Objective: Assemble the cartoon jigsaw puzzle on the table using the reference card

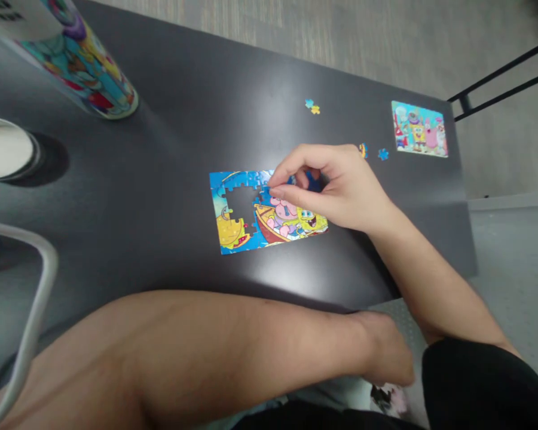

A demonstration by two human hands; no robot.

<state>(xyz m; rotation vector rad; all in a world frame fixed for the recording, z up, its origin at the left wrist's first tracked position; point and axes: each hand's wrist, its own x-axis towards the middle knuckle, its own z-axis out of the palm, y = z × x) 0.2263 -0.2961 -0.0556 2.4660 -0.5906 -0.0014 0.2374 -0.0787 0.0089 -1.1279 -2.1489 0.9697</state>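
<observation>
A cartoon jigsaw puzzle (269, 236) lies on the dark table, with a gap in its upper left part. My right hand (332, 182) is over its upper right side. Thumb and forefinger are pinched at the edge of the gap on a small blue jigsaw piece (265, 192), mostly covered by the fingertips. My left forearm crosses the foreground, and my left hand (388, 349) rests low at the right, below the table edge. Its fingers are hidden. Loose pieces lie beyond the puzzle: a light blue one (309, 103), a yellow one (315, 110) and a blue one (383, 154).
A small picture card (420, 129) lies near the table's right end, with another loose piece (363, 150) beside my right hand. A tall printed canister (94, 77) and a round white-topped container (4, 149) stand at left. A pale curved cable or tube (45, 286) runs in front.
</observation>
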